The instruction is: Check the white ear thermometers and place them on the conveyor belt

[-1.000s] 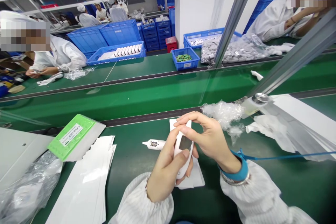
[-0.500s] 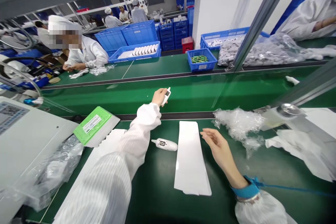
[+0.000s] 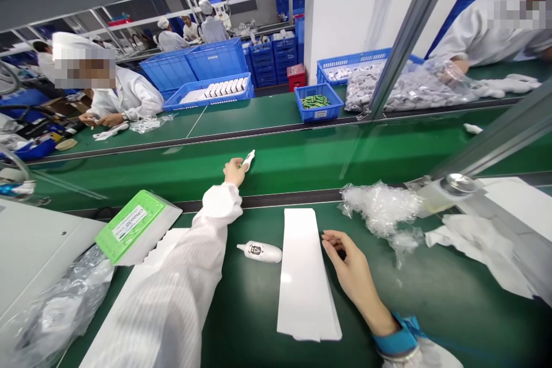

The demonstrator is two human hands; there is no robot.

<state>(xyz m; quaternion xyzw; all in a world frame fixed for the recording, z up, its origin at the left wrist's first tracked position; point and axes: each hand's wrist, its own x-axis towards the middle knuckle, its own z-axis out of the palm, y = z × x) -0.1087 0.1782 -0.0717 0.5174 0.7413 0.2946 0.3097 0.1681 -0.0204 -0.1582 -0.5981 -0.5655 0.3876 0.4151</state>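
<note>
My left hand [image 3: 235,172] reaches out over the green conveyor belt, its fingers closed on a white ear thermometer [image 3: 249,159] whose narrow tip points away from me. A second ear thermometer [image 3: 261,252], with a small dark display, lies on the bench nearer to me, its tip toward the left. Just right of it is a stack of long white paper strips [image 3: 303,276]. Beside the strips' right edge rests my right hand [image 3: 347,261], fingers loosely bent, thumb apart, with nothing in it. A blue band [image 3: 394,334] circles that wrist.
To the left sit a green-topped stack of labels [image 3: 129,227] and a plastic bag [image 3: 64,313]. Crumpled clear film [image 3: 383,207] and a metal-capped bottle [image 3: 451,192] stand at right. Beyond the green belt [image 3: 297,155] are blue trays [image 3: 319,110] and co-workers at their benches.
My left hand, still on the thermometer, has moved slightly left over the belt, and the thermometer has turned edge-on. The whole view has shifted; my right hand stays beside the strips.
</note>
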